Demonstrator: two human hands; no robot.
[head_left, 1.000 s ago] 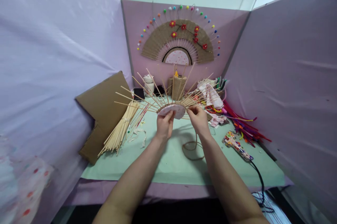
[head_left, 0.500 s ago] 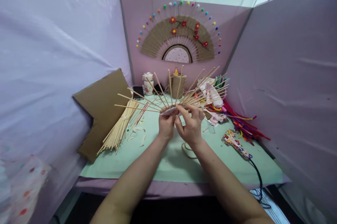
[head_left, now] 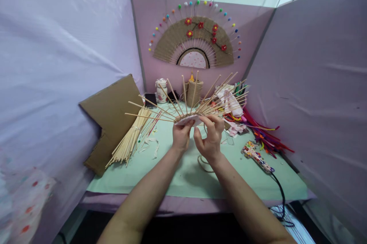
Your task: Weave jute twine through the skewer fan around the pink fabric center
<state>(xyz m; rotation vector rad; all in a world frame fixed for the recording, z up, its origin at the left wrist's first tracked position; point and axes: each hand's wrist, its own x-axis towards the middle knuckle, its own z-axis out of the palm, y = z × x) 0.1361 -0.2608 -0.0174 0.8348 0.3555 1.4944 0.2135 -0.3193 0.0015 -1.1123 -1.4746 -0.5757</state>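
Note:
A fan frame (head_left: 197,122) is held up over the table: a pale half-round base edged with brown twine, thin wooden sticks (head_left: 176,98) spreading from its curved side. My left hand (head_left: 181,137) grips the base from below at its left part, thumb on the near face. My right hand (head_left: 210,135) is at the base's right end, its fingertips touching the rim and its thumb spread away below. A length of cord (head_left: 205,167) hangs beside this hand and loops on the table. Part of the right fingers is hidden behind the base.
A bundle of sticks (head_left: 129,140) and cut cardboard (head_left: 114,117) lie left. A patterned glue gun (head_left: 258,156), its cable trailing off the edge, and pipe cleaners (head_left: 263,137) lie right. A twine spool (head_left: 195,93) and jar (head_left: 161,91) stand behind. A finished fan (head_left: 169,41) hangs on the back panel.
My right thumb has come away from the base and dropped lower, and the right fingers have shifted slightly right along the rim. More of the pale base shows. My left hand keeps its hold.

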